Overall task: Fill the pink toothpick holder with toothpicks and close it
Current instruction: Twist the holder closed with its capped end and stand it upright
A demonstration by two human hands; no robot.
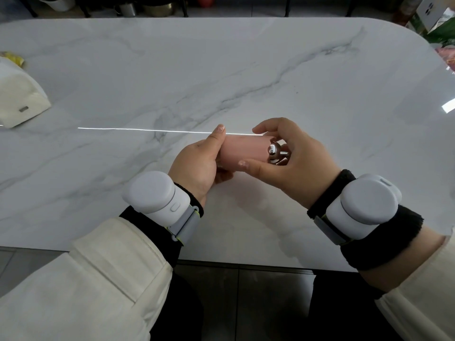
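The pink toothpick holder (242,150) is a smooth cylinder held on its side above the marble table (221,70). My left hand (199,163) grips its left end, thumb on top. My right hand (293,158) curls around its right end, where a shiny chrome knob (273,151) with a small metal pin sticks out between my fingers. No loose toothpicks show anywhere in the head view. Whether the holder's end is sealed I cannot tell, since my right fingers cover it.
A white tissue pack (19,99) in plastic lies at the table's left edge, with a yellow wrapper (13,59) behind it. Boxes and green items (438,23) crowd the far right corner. The table's near edge (221,260) runs just below my wrists.
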